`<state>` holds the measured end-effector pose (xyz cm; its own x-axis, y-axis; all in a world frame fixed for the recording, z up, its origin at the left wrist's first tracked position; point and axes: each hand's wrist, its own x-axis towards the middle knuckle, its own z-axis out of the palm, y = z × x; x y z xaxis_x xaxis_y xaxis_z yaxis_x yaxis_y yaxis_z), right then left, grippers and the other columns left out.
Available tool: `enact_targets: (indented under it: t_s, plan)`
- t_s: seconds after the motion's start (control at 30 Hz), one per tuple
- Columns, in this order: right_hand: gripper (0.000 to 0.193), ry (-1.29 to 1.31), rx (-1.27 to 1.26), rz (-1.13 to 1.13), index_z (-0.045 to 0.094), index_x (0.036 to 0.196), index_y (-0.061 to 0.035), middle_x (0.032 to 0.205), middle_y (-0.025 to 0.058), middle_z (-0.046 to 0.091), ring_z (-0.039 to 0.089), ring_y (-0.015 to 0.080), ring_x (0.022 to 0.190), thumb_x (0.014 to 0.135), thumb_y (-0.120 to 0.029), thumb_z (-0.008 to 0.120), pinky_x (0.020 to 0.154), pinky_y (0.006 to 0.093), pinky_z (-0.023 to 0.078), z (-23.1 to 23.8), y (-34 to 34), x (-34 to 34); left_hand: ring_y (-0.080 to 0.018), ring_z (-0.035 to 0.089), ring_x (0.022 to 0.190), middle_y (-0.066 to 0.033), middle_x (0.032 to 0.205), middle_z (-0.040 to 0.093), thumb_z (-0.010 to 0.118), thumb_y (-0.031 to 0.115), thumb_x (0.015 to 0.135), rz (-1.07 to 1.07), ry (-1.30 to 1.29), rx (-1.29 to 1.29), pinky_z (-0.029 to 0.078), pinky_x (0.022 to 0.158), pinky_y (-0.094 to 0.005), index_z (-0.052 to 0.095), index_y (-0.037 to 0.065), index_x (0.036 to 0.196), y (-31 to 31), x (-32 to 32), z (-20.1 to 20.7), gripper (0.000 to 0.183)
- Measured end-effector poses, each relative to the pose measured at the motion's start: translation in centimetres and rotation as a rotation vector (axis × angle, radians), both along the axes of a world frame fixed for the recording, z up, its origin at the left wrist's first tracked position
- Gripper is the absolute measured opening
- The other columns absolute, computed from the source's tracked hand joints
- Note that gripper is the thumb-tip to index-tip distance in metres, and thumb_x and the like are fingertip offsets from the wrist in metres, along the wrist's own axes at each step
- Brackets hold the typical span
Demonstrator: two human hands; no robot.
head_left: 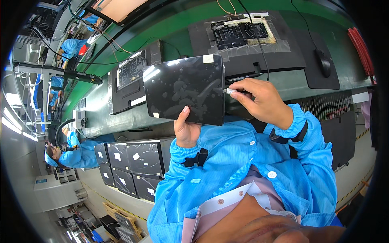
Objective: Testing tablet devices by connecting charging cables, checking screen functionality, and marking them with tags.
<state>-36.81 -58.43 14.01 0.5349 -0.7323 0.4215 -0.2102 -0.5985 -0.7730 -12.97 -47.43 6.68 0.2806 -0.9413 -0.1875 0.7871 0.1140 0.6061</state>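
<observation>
A black tablet [184,87] with a glossy, smudged screen is held up in front of me. My left hand [187,129] grips its lower edge, thumb resting on the screen and the other fingers hidden behind. Small pale stickers mark its top right and lower left corners. At the tablet's right edge, my right hand [259,99] pinches a cable plug [230,91] with a whitish body. The plug's tip meets that edge; whether it is fully inserted I cannot tell.
A black mat with a taped test-pattern panel [243,32] lies on the green bench, a similar panel [131,73] to its left. A black mouse [323,62] sits on a pad at right. Black boxes [144,156] are stacked at lower left. Another person [77,154] works beyond them.
</observation>
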Motion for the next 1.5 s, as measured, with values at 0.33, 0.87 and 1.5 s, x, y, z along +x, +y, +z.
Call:
enact_targets:
  t_s: [0.33,0.87,1.5]
  plan:
    - [0.016,0.016,0.041,0.019,0.071,0.106,-0.0024,0.093,0.0114,0.073,0.067,0.0212,0.073,0.092,-0.010,0.072,0.060,0.0303,0.051,-0.2,0.1,-0.3,-0.0275,0.065,0.119,-0.0124,0.125,0.069,0.060,0.015,0.098,0.013,-0.001,-0.036,0.049,0.107,-0.0442,0.064,0.002,0.125,0.0,0.1,-0.5,0.031]
    - [0.016,0.149,-0.194,0.009,0.068,0.102,-0.0034,0.087,0.0129,0.069,0.067,0.0317,0.075,0.087,-0.006,0.073,0.067,0.0390,0.053,0.1,0.3,-1.0,-0.0283,0.064,0.117,-0.0121,0.125,0.067,0.062,0.011,0.096,-0.069,-0.111,-0.012,0.050,0.104,-0.0470,0.059,0.003,0.131,0.5,-0.7,-0.2,0.036]
    - [0.039,-0.849,0.873,-0.118,0.054,0.137,0.0024,0.121,0.0089,0.068,0.067,0.0160,0.108,0.102,-0.013,0.060,0.095,0.0336,0.055,-3.2,-9.1,-10.3,-0.0081,0.058,0.069,-0.0015,0.071,0.065,0.070,0.029,0.097,-0.954,-1.034,-0.081,0.049,0.065,-0.0288,0.072,0.000,0.099,-10.3,-7.1,7.1,0.029]
